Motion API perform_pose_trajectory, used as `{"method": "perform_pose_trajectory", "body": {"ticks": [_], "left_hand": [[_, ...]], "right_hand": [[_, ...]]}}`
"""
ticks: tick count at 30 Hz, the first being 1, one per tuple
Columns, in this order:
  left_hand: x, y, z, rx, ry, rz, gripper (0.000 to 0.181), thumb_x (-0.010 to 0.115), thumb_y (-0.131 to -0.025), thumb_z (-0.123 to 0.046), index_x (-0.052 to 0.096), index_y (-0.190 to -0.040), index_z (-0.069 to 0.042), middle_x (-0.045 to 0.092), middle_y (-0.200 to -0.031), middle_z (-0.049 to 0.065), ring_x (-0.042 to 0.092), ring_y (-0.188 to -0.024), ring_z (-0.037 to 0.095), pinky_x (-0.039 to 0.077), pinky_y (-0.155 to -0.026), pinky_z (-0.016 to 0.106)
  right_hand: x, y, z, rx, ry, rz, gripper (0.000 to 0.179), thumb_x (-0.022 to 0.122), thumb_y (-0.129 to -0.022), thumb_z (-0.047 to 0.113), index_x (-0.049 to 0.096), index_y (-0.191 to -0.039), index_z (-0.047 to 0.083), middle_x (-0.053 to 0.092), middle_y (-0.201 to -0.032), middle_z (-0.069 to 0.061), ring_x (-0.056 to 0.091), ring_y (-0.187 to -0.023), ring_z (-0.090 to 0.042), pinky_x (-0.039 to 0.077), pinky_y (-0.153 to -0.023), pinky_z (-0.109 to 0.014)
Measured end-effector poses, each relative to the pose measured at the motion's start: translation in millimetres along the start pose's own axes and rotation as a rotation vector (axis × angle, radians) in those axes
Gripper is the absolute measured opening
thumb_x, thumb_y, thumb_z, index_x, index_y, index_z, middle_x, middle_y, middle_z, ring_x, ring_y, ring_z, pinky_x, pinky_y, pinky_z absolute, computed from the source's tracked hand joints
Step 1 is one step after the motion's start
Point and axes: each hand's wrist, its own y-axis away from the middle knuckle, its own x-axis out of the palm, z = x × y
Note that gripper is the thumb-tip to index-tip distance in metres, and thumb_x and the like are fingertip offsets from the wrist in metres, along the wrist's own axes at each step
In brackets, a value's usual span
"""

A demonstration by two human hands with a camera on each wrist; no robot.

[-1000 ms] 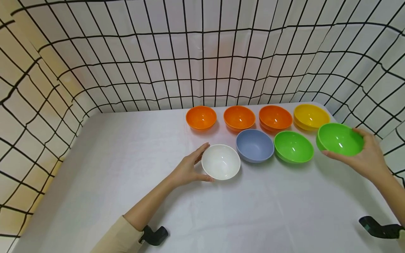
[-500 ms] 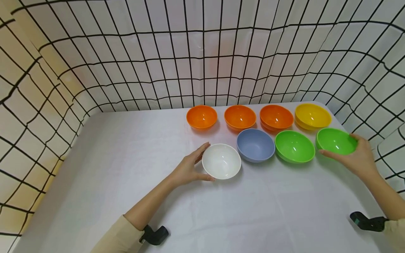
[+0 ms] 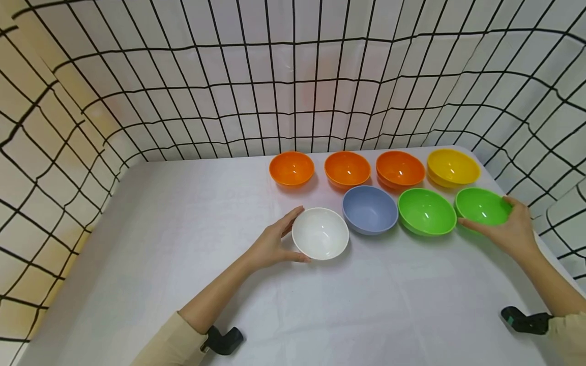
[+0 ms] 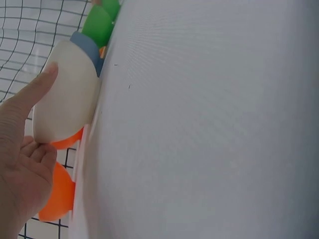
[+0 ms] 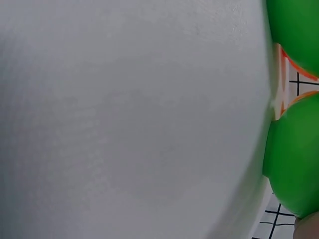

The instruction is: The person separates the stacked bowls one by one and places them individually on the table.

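Note:
My left hand (image 3: 274, 243) holds a white bowl (image 3: 320, 234) from its left side, thumb in front and fingers behind. In the left wrist view the thumb (image 4: 42, 84) lies along the white bowl's wall and the fingertips touch its edge. At the right, my right hand (image 3: 510, 226) grips the rightmost green bowl (image 3: 482, 206) between thumb and fingers. Another green bowl (image 3: 427, 212) stands directly left of it, and a blue bowl (image 3: 370, 210) sits between that one and the white bowl. Only a bit of a right fingertip (image 5: 308, 228) shows in the right wrist view.
Behind stands a row of three orange bowls, the left (image 3: 291, 169), middle (image 3: 347, 170) and right (image 3: 400, 169), with a yellow bowl (image 3: 453, 168) at its right end. A black wire mesh (image 3: 293, 84) encloses the white-covered table (image 3: 183, 213) at the back and sides.
The right hand has brought its green bowl left and down, up beside the other green bowl in the front row. The left hand and white bowl have stayed in place.

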Motion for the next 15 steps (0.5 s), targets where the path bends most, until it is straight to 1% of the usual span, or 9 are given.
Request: {"method": "perform_pose_trajectory", "body": {"ticks": [3,7,11,14,15], "left_hand": [[-0.8,0.3,-1.0,0.001,0.003,-0.003,0.098,0.083,-0.065,-0.008,0.026,-0.144,-0.001,0.033,-0.145,0.018,0.038,-0.130,0.033,0.034,-0.105,0.041],[-0.4,-0.5,1.6,0.012,0.003,-0.001,0.098,0.083,-0.065,-0.007,0.025,-0.143,0.000,0.032,-0.145,0.020,0.038,-0.130,0.035,0.034,-0.105,0.042],[4.8,-4.2,19.2,0.022,0.004,-0.006,0.101,0.084,-0.064,-0.010,0.024,-0.145,-0.003,0.031,-0.146,0.017,0.037,-0.130,0.033,0.034,-0.105,0.042],[8.6,-7.2,34.1,0.023,-0.005,-0.009,0.104,0.085,-0.063,-0.016,0.023,-0.146,-0.010,0.030,-0.148,0.010,0.037,-0.132,0.028,0.034,-0.105,0.039],[9.2,-7.8,36.8,0.022,-0.010,-0.008,0.104,0.086,-0.063,-0.018,0.023,-0.146,-0.012,0.030,-0.148,0.008,0.037,-0.132,0.026,0.034,-0.105,0.037]], "right_hand": [[-1,-0.3,3,-0.006,0.011,0.015,0.107,0.069,-0.077,0.042,0.002,-0.141,-0.012,0.004,-0.141,-0.039,0.016,-0.119,-0.054,0.026,-0.091,-0.070],[-2,-1.4,3,-0.007,0.028,0.028,0.108,0.068,-0.078,0.044,0.001,-0.141,-0.012,0.002,-0.141,-0.040,0.015,-0.120,-0.056,0.024,-0.093,-0.071],[-3,-0.9,2,-0.014,0.038,0.039,0.108,0.069,-0.078,0.044,0.001,-0.141,-0.011,0.000,-0.141,-0.040,0.013,-0.122,-0.058,0.022,-0.095,-0.071],[-4,0.2,0,-0.050,0.043,0.053,0.110,0.070,-0.077,0.042,-0.002,-0.142,-0.010,-0.002,-0.142,-0.041,0.011,-0.123,-0.059,0.020,-0.095,-0.073],[-5,0.6,-1,-0.067,0.047,0.058,0.111,0.070,-0.077,0.041,-0.003,-0.142,-0.010,-0.003,-0.142,-0.041,0.011,-0.123,-0.059,0.019,-0.095,-0.073]]}}
